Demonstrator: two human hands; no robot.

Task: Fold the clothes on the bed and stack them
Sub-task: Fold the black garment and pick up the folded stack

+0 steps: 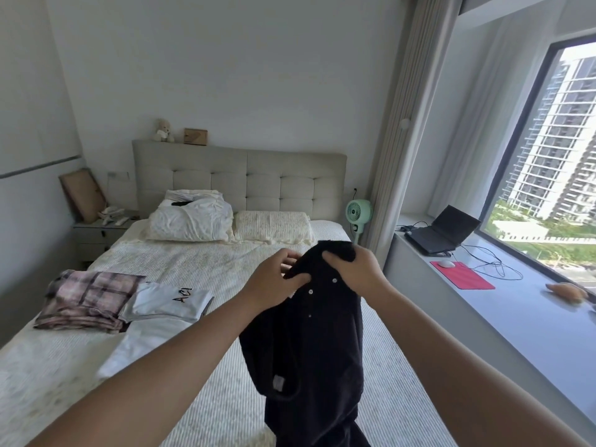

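Together, both hands [322, 279] pinch a black garment [309, 343] above the bed [200, 262].

A person stands at the foot of a bed [200, 262], both hands raised over it. The left hand [274, 282] and the right hand [356, 269] grip the top of a garment [309, 343] that hangs between them above the mattress. To the left on the bed, 2 folded garments lie side by side, a shirt [167, 303] overlapping the edge of a plaid piece [87, 301]. 2 pillows [225, 227] rest against the headboard [238, 175] behind. A nightstand [96, 235] stands left of the bed, a fan [358, 214] right of it. A laptop [442, 233] sits on the windowsill [516, 317] at right.
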